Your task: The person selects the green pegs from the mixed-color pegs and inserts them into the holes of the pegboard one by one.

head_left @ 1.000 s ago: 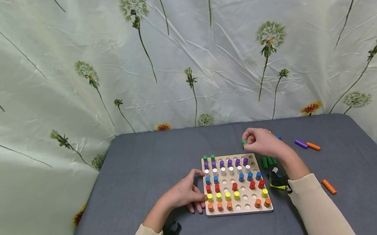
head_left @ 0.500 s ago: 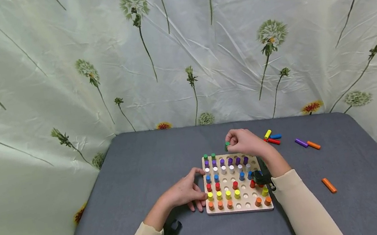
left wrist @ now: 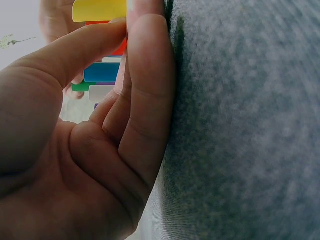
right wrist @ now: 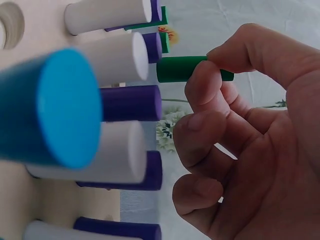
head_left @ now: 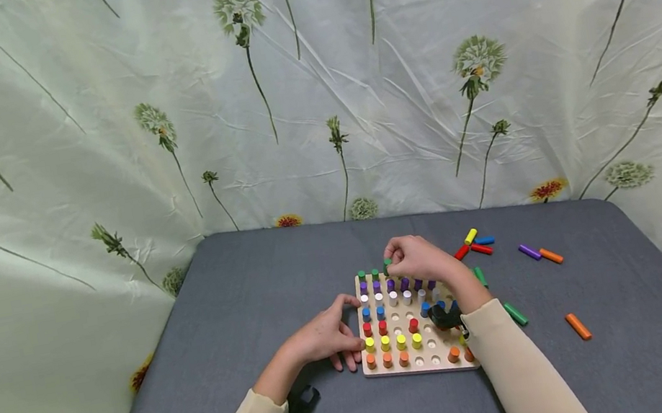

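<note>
My right hand (head_left: 420,259) pinches a green peg (right wrist: 182,69) between thumb and index finger, over the far edge of a wooden pegboard (head_left: 398,372). The peg stands upright, in line with the two green pegs (head_left: 375,274) at the board's far left; its lower end is close to the board. My left hand (head_left: 319,340) rests at the board's left edge, index finger and thumb touching it, the other fingers lying on the table. Below the green row stand purple, white, blue, red, yellow and orange pegs. The right wrist and its black camera cover part of the board's right side.
Loose pegs lie right of the board: a yellow peg (head_left: 470,236), a blue peg (head_left: 485,240), red ones, a purple peg (head_left: 529,252), orange pegs, and green pegs, one green peg (head_left: 516,313) beside the right sleeve. A flower-print curtain (head_left: 299,95) hangs behind the grey table (head_left: 264,276).
My right hand has moved left from beyond the board's far right corner, carrying the green peg, and has come down at the far row. The left hand stays at the edge.
</note>
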`<action>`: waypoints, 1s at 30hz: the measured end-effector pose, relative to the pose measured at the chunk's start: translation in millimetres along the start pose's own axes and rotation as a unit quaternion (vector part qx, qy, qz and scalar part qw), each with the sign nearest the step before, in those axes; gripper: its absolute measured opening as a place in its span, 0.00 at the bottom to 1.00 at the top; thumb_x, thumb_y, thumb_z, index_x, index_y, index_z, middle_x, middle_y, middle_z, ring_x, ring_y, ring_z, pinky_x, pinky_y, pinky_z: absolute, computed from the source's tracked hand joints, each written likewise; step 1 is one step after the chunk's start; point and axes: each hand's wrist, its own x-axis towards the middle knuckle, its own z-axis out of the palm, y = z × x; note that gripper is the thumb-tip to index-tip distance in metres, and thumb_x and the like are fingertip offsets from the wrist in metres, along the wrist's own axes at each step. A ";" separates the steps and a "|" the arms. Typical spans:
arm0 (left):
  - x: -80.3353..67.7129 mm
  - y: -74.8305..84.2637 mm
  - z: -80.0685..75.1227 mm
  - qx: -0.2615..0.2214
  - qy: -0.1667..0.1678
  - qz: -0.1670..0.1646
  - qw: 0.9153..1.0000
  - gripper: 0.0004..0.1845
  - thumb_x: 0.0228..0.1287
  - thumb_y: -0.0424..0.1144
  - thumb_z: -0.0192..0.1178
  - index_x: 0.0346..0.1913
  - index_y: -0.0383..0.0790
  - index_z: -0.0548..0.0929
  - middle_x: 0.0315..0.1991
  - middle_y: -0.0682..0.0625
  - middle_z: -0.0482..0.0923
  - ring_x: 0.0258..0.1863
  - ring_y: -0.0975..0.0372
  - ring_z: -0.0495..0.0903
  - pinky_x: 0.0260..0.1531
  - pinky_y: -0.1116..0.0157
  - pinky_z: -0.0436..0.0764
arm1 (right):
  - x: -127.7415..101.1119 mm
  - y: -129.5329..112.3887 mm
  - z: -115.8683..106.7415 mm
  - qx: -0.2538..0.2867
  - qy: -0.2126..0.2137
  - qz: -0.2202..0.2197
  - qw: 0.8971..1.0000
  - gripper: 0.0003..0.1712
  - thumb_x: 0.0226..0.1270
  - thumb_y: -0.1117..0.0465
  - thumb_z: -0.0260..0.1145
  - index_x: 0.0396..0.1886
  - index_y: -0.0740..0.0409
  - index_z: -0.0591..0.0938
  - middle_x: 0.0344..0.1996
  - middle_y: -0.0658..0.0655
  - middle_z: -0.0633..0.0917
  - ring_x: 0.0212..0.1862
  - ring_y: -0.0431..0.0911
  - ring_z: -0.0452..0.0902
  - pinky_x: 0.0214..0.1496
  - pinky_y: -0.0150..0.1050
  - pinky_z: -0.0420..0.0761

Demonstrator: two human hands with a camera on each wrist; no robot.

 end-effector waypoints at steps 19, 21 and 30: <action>0.0 1.6 0.4 0.003 0.002 -0.003 1.000 0.35 0.70 0.34 0.69 0.72 0.46 0.61 0.28 0.46 0.90 0.19 0.63 0.86 0.17 0.66 0.83 | 5.7 7.9 10.0 -0.027 -0.003 0.025 0.999 0.12 0.66 0.63 0.67 0.47 0.61 0.82 0.34 0.56 0.84 0.30 0.45 0.75 0.36 0.38 0.75; -0.4 2.0 0.4 0.003 0.003 -0.002 1.000 0.35 0.70 0.34 0.69 0.72 0.46 0.61 0.28 0.47 0.89 0.19 0.63 0.86 0.17 0.66 0.82 | 6.3 8.7 10.3 -0.028 -0.003 0.023 0.999 0.12 0.66 0.63 0.67 0.47 0.62 0.82 0.34 0.56 0.84 0.30 0.45 0.75 0.36 0.38 0.75; -1.9 2.0 2.3 -0.007 0.002 0.005 1.000 0.36 0.68 0.33 0.70 0.72 0.46 0.61 0.27 0.46 0.89 0.18 0.62 0.86 0.16 0.65 0.83 | 8.6 11.9 12.3 -0.036 -0.023 0.037 0.998 0.11 0.69 0.63 0.66 0.49 0.62 0.82 0.35 0.56 0.84 0.30 0.45 0.75 0.35 0.38 0.75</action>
